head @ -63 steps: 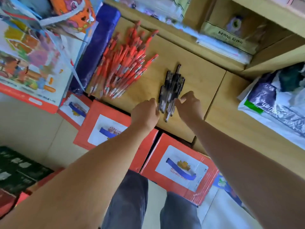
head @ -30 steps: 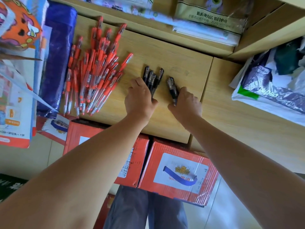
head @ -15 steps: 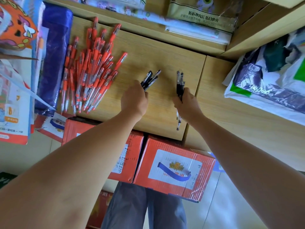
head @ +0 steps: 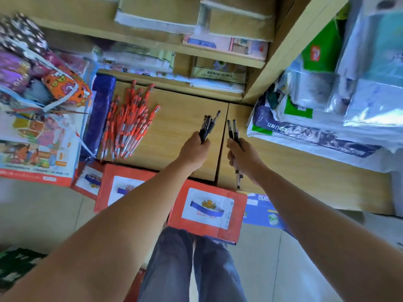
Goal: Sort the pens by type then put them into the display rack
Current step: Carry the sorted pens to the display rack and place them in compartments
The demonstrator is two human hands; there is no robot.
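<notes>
L hand (head: 193, 152), R hand (head: 244, 153): apart, each clamped on black pens (head: 208, 125). Prob. light, stiff, slick; grip mid-barrel. Red pens (head: 128, 125) left of hands.

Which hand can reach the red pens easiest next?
Probably the left. The left hand sits nearer the red pens, with bare table between them; the right hand is farther off. Both hands grip black pens, so it would need to drop those first.

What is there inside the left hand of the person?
The left hand grips a bundle of black pens; their upper ends stick out above the fist. The fingers cover their lower parts, so the exact number cannot be counted.
</notes>
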